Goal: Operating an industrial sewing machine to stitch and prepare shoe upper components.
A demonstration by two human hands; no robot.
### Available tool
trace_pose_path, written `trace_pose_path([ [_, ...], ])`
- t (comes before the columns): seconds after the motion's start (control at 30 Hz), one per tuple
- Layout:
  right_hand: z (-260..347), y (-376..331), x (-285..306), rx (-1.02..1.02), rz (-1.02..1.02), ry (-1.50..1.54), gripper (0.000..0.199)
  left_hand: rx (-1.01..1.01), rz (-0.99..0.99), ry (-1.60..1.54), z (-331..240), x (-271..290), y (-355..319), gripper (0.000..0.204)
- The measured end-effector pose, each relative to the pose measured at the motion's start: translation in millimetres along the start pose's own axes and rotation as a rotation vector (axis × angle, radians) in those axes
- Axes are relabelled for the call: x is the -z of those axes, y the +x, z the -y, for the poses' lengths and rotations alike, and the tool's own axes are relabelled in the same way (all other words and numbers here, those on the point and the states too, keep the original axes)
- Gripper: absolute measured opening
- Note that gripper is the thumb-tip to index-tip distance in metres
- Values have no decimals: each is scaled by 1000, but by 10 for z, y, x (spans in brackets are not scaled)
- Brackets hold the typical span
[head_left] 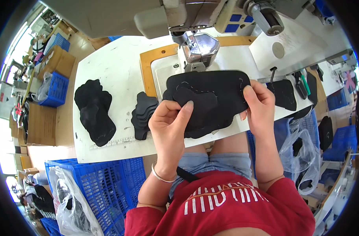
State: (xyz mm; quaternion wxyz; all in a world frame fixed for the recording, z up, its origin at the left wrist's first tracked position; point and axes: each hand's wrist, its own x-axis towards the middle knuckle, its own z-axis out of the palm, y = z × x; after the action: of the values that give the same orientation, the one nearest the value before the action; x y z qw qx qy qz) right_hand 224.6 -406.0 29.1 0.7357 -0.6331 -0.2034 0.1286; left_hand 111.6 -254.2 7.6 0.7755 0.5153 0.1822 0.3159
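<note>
Both my hands hold up a black fabric panel with rounded corners, just in front of the sewing machine's needle area. Pale dashed marks run across the panel. A smaller curved black patch lies against its face. My left hand pinches the panel's left side and the patch's edge between thumb and fingers. The right edge is gripped by my right hand, thumb on the face and fingers behind. More black fabric shows under the panel's lower edge; whether it is separate I cannot tell.
On the white table to the left lie a pile of black pieces and a small fanned stack of black pieces. Green-handled scissors and black pieces lie at right. Blue crates stand below the table's left edge and at right.
</note>
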Motion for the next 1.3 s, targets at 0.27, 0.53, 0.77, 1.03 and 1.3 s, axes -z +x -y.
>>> trace_pose_path([
  [0.27, -138, -157, -134, -167, 113, 131, 16, 38, -69, -8, 19, -84, -37, 12],
  [0.53, -104, -155, -135, -173, 135, 110, 15, 67, -80, 3, -14, -76, -88, 14],
  [0.77, -158, -178, -163, -225, 86, 184, 13, 36, -81, 13, -50, -121, -152, 13],
  [1.03, -132, -209, -188, -338, 23, 260, 14, 138, 37, -188, -4, -75, -202, 6],
  [1.3, -89, -341, -201, -241, -18, 140, 17, -750, -4, 1094, -199, -261, -246, 35],
])
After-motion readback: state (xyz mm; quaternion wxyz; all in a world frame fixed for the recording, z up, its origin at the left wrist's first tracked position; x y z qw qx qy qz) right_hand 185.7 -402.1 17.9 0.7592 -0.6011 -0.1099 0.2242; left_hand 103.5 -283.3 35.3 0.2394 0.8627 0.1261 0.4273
